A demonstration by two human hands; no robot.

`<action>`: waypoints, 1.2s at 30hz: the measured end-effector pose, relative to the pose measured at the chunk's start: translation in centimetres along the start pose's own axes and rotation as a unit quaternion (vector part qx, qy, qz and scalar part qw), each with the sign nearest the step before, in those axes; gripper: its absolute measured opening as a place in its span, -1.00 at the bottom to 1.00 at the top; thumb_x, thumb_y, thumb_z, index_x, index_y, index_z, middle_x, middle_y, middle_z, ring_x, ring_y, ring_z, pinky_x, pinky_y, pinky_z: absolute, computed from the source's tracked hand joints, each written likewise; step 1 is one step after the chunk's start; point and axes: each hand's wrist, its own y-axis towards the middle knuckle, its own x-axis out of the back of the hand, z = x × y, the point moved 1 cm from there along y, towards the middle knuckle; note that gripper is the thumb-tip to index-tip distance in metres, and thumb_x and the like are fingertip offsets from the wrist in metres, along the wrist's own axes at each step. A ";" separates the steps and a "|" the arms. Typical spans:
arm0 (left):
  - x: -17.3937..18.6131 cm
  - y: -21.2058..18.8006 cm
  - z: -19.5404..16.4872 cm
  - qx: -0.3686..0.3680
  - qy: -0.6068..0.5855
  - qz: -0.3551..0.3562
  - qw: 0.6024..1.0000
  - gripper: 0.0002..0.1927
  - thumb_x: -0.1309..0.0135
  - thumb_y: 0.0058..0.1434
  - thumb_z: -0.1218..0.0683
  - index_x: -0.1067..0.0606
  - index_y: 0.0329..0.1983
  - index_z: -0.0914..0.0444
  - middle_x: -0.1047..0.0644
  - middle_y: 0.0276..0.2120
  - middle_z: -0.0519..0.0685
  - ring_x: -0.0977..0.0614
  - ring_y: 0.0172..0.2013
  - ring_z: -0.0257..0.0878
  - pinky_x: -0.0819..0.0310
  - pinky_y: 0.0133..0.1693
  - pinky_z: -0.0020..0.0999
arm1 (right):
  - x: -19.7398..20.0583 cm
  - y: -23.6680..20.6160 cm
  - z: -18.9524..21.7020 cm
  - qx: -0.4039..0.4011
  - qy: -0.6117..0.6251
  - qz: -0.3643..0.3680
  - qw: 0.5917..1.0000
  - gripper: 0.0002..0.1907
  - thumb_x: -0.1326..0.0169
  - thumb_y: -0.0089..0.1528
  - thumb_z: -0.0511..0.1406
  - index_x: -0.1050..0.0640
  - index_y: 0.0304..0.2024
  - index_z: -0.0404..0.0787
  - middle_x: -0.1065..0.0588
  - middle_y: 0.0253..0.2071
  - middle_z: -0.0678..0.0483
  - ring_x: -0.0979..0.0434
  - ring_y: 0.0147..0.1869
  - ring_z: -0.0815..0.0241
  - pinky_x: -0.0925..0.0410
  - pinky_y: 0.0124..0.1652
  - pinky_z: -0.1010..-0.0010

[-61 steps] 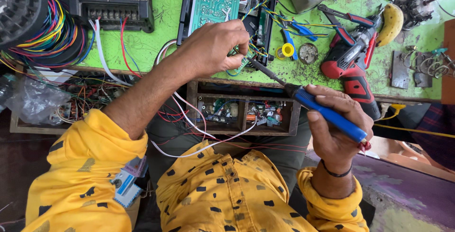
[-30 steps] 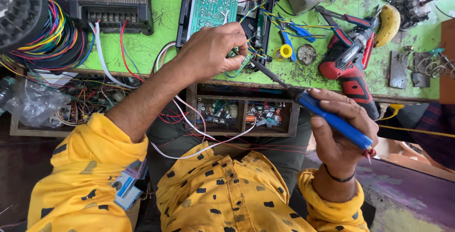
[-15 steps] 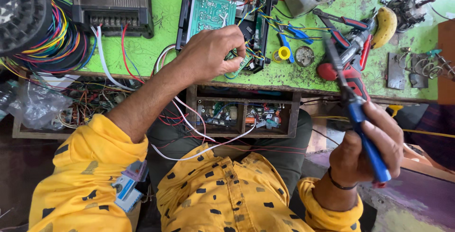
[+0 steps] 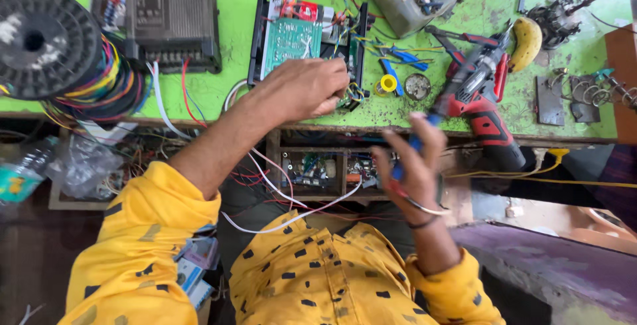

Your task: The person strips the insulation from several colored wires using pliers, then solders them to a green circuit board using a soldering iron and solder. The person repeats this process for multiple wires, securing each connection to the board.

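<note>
Your left hand rests on the green workbench, fingers curled down onto the tangle of coloured wires at the near right corner of the open black-framed unit holding a green circuit board. The fingertips pinch in among those wires, though exactly what they have hold of is hidden under the hand.

Your right hand is raised off the bench, in front of its edge, fingers loosely closed around the blue handle of a screwdriver; only a short part of the handle shows between the fingers, and the motion blur hides the shaft.

Just beyond that hand a red and black cordless drill lies on the bench, with a yellow banana behind it. A small yellow roll of tape and a round metal tin sit between the board and the drill. At far left stands a black spool wound with multicoloured wire, beside a dark grey metal box.
</note>
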 end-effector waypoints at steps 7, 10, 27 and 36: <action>4.7 4.6 5.0 0.146 -0.130 -0.202 0.960 -0.67 -0.26 0.31 -0.04 -0.52 -0.03 0.26 -0.65 -0.14 0.05 -0.68 -0.18 -0.18 -0.57 -0.12 -0.25 | -1.5 -1.4 0.3 -0.006 0.012 -0.059 0.998 -0.71 -0.27 0.18 -0.48 -0.60 -0.04 -0.20 -0.37 0.26 -0.14 -0.45 0.30 -0.16 -0.35 0.26 0.10; 4.9 7.5 7.2 0.256 -0.336 -0.229 0.877 -0.59 -0.24 0.24 -0.06 -0.40 0.00 0.22 -0.64 -0.21 0.02 -0.60 -0.51 -0.33 -0.54 -0.46 -0.33 | 1.5 -2.7 -0.1 -0.003 0.011 -0.115 0.993 -0.82 -0.16 0.31 -0.52 -0.56 -0.07 -0.23 -0.39 0.27 -0.16 -0.55 0.22 -0.07 -0.46 0.18 0.20; 3.8 2.2 0.7 0.087 -0.252 -0.239 0.934 -0.90 -0.14 0.45 0.27 -0.60 -0.01 0.34 -0.56 -0.17 -0.05 -0.52 -0.19 -0.40 -0.41 -0.08 -0.51 | 23.8 -11.5 -19.1 -0.139 -0.087 -0.381 0.910 -0.49 0.18 0.51 -0.08 -0.25 0.16 -0.46 -0.54 -0.12 -0.14 -0.46 -0.38 0.29 -0.35 -0.43 0.58; -0.1 -1.8 4.8 0.133 -0.475 -0.310 0.813 -0.83 -0.02 0.56 0.17 -0.55 0.08 0.35 -0.64 -0.15 -0.03 -0.61 -0.27 -0.39 -0.50 -0.20 -0.50 | 16.2 -3.4 -26.7 -0.241 0.067 -0.346 0.904 -0.63 0.09 0.64 -0.22 -0.60 0.12 -0.39 -0.66 -0.02 -0.04 -0.54 -0.23 0.28 -0.35 -0.35 0.59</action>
